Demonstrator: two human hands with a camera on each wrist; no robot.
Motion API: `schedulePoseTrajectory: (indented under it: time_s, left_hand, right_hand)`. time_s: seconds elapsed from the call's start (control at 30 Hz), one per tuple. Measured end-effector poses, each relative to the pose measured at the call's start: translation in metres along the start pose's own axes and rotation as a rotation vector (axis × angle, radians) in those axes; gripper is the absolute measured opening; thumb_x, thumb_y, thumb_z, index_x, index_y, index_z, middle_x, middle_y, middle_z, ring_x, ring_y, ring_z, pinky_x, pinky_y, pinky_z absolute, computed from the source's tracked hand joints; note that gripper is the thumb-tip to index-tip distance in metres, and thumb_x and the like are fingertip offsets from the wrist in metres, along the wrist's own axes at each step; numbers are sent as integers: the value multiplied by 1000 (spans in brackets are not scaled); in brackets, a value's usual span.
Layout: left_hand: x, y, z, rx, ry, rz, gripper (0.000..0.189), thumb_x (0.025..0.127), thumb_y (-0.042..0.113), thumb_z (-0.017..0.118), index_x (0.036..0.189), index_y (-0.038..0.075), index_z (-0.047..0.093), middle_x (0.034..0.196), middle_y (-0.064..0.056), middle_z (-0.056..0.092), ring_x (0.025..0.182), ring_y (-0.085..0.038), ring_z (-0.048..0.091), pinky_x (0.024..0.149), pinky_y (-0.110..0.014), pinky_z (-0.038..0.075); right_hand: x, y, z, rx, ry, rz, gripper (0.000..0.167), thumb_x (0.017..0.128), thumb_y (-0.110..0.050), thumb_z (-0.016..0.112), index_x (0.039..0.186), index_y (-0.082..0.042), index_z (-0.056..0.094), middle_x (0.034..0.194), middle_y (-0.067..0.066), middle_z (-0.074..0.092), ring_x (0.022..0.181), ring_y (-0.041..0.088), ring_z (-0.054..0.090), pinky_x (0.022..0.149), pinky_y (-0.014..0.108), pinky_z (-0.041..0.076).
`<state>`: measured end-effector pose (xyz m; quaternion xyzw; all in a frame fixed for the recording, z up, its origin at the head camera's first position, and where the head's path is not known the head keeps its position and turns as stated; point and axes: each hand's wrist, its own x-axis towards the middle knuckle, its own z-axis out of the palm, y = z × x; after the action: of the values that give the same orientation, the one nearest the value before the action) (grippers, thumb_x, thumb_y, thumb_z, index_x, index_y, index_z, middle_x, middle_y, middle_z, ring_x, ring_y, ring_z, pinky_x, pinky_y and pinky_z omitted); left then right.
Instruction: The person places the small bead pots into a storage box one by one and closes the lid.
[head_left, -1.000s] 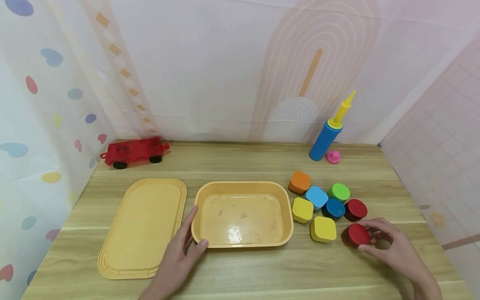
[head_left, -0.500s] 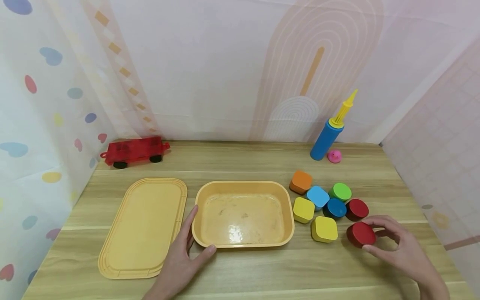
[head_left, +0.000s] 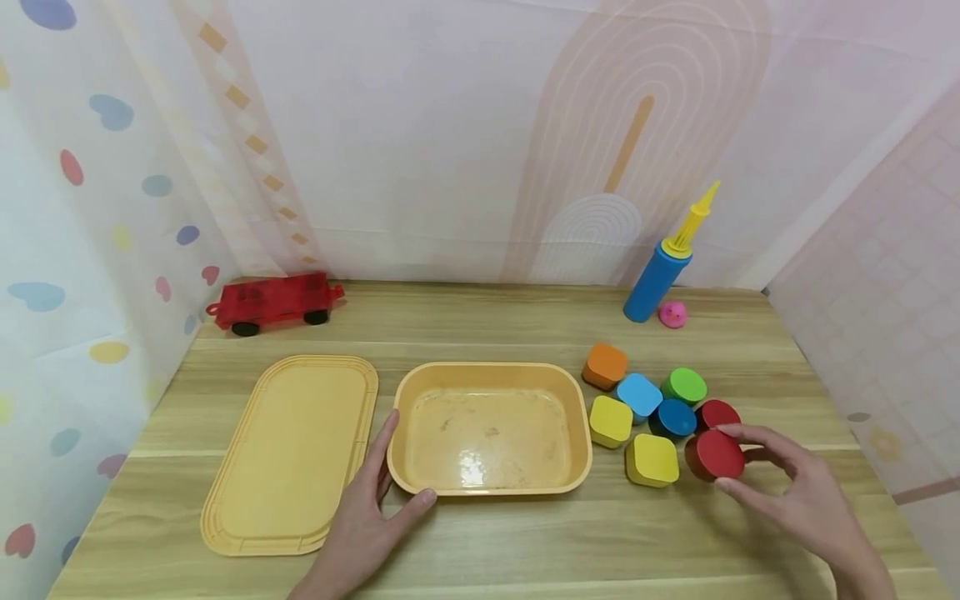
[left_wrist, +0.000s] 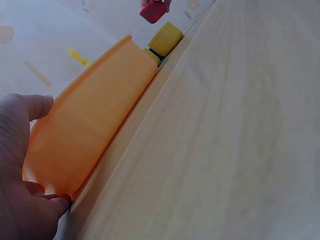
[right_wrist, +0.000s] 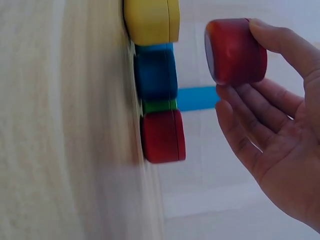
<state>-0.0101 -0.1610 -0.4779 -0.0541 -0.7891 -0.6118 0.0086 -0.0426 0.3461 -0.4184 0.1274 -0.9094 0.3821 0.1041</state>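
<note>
In the head view, my right hand [head_left: 798, 492] pinches a red round block [head_left: 714, 456] between thumb and fingers. The right wrist view has this red block [right_wrist: 235, 52] raised off the tabletop, a thin seam running around it. A second red round block [head_left: 718, 415] stands just behind it. My left hand [head_left: 360, 517] holds the front left corner of a shallow yellow plastic box [head_left: 491, 492], thumb at the front wall and fingers along the left side. Nothing lies inside the box. Its outer wall [left_wrist: 95, 110] fills the hand's span in the left wrist view.
Right of the box cluster several blocks: yellow [head_left: 652, 458], dark blue [head_left: 672, 418], light blue [head_left: 639, 395], green [head_left: 684, 385] and orange [head_left: 604, 365]. A flat yellow lid [head_left: 296, 450] lies left. Behind are a red toy wagon [head_left: 277, 300], a blue pump [head_left: 654, 283] and a pink duck [head_left: 672, 314].
My right hand has lifted the red round block off the table and shifted it slightly back, so it now overlaps the other red block in view. My left hand stays at the box corner.
</note>
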Motion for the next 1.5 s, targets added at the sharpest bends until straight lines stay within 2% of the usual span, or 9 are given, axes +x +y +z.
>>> schedulePoseTrajectory:
  time_s: [0.27, 0.5, 0.77, 0.93, 1.07, 1.23, 1.33, 1.5]
  left_hand:
    - [-1, 0, 0, 5, 1, 0, 103, 103, 16, 83, 180, 28, 16, 184, -18, 16, 165, -42, 23, 120, -9, 26]
    - [1, -1, -2, 4, -20, 10, 87, 113, 14, 66, 180, 26, 12, 185, -14, 11, 165, -42, 19, 119, -9, 25]
    - [2, -2, -1, -14, -19, 24, 88, 112, 13, 67, 180, 26, 13, 185, -16, 11, 165, -43, 18, 120, -10, 26]
    - [3, -3, -1, -18, -17, 25, 88, 112, 13, 67, 180, 25, 13, 184, -18, 12, 165, -44, 19, 120, -10, 26]
    - [3, -2, -2, -18, -18, 22, 88, 112, 13, 68, 180, 25, 13, 184, -19, 11, 165, -45, 19, 120, -10, 26]
    - [3, -1, -2, -23, -17, 5, 88, 112, 14, 68, 180, 24, 13, 184, -18, 11, 165, -45, 19, 119, -9, 26]
    - [2, -1, -2, -28, -17, -7, 88, 112, 15, 68, 180, 26, 14, 185, -18, 11, 165, -44, 19, 119, -9, 26]
    - [1, 0, -2, -32, -15, -19, 89, 111, 15, 70, 180, 27, 14, 185, -17, 12, 166, -43, 19, 119, -9, 26]
  right_hand:
    - [17, -15, 5, 13, 33, -34, 67, 72, 10, 99, 134, -5, 76, 124, -26, 70, 104, -5, 64, 94, 4, 50]
    - [30, -27, 12, 61, -3, -80, 69, 71, 13, 98, 134, -6, 76, 121, -17, 74, 101, 0, 67, 91, 7, 54]
    - [40, -48, 21, 59, -27, -36, 64, 79, 4, 98, 137, -10, 75, 121, -18, 72, 98, 3, 69, 83, 13, 60]
    - [48, -62, 28, 103, -45, -15, 60, 83, 2, 96, 138, -9, 75, 124, -19, 70, 95, 7, 71, 81, 18, 64]
    - [54, -71, 34, 171, -76, -36, 58, 85, 6, 94, 138, -7, 74, 126, -6, 73, 97, 8, 73, 85, 20, 65]
    - [61, -80, 44, 237, -112, -71, 58, 84, 8, 93, 137, -5, 74, 128, 11, 75, 106, 4, 72, 89, 18, 64]
    - [65, -86, 51, 272, -129, -82, 59, 84, 7, 93, 138, -5, 74, 130, 13, 74, 110, 4, 70, 90, 18, 63]
    - [72, -92, 63, 310, -150, -97, 58, 86, 5, 93, 140, -4, 73, 134, 9, 72, 116, 6, 67, 91, 20, 64]
